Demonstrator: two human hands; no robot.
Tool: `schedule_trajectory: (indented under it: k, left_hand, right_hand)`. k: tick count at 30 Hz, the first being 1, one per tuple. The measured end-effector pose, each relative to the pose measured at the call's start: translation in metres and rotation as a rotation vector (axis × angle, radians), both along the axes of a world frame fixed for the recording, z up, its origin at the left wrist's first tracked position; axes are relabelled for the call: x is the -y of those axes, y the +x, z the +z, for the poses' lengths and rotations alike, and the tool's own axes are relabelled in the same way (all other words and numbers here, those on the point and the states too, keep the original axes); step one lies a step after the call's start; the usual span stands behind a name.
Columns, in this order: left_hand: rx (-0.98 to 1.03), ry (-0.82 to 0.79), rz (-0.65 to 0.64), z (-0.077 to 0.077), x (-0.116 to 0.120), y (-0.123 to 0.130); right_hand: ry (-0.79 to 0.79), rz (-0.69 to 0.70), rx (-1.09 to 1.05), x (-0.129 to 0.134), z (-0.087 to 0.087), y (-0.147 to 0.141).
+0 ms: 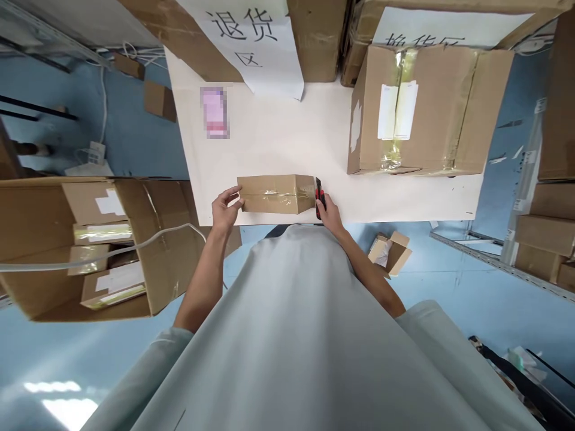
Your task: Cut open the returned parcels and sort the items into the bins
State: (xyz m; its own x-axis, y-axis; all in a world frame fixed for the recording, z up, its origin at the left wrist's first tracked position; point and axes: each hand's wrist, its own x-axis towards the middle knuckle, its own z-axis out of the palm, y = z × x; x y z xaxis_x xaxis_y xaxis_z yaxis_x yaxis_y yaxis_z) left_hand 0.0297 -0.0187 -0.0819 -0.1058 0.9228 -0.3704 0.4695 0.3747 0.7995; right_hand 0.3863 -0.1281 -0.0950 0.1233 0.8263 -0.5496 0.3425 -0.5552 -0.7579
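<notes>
A small taped cardboard box (272, 194) lies near the front edge of the white table. My left hand (226, 209) grips its left end, fingers at the upper corner and thumb at the lower one. In my right hand (330, 214) is a red and black box cutter (319, 197), held upright against or just beside the box's right end. Whether its blade is out I cannot tell. Clear tape runs along the middle of the box's near face.
A large taped carton (431, 114) stands on the table's right, below cartons with paper signs (251, 42). A blurred pink item (215, 112) lies at the back left. An open carton (166, 251) holding several boxes stands left, a cable (148, 244) crossing it. A small open box (398, 254) sits on the floor.
</notes>
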Motion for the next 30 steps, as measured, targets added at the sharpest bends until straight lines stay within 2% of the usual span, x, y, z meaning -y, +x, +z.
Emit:
schedule_trajectory:
  k: [5,10,13,15,17,20,22,25,27,30]
  left_hand:
    - [-0.131,0.085,-0.029,-0.004,0.008,0.002]
    - [-0.022,0.0,-0.126,-0.02,0.026,0.049]
    - [0.032,-0.054,-0.178,-0.026,0.034,0.075]
    - [0.062,-0.061,-0.171,-0.027,0.035,0.079]
    - [0.102,-0.031,-0.145,-0.021,0.031,0.074]
    - [0.163,0.083,-0.132,-0.001,0.013,0.06]
    - [0.178,0.149,-0.181,0.017,-0.006,0.056]
    - [0.187,0.156,-0.311,0.041,-0.034,0.058]
    - [0.209,0.131,-0.38,0.049,-0.048,0.062]
    - [0.246,0.1,-0.434,0.052,-0.06,0.065]
  right_hand:
    - [0.085,0.04,0.009,-0.013,0.045,-0.007]
    - [0.152,0.099,0.225,-0.019,0.099,-0.01]
    - [0.231,0.145,0.334,-0.022,0.119,-0.016]
    - [0.262,0.174,0.41,-0.022,0.128,-0.02]
    - [0.251,0.189,0.484,-0.02,0.135,-0.024]
    - [0.213,0.171,0.575,-0.015,0.147,-0.033]
    - [0.197,0.154,0.601,-0.011,0.156,-0.04]
    - [0.167,0.174,0.569,-0.007,0.169,-0.056]
    - [0.122,0.212,0.508,-0.006,0.177,-0.069]
    - [0.037,0.264,0.444,-0.008,0.182,-0.093]
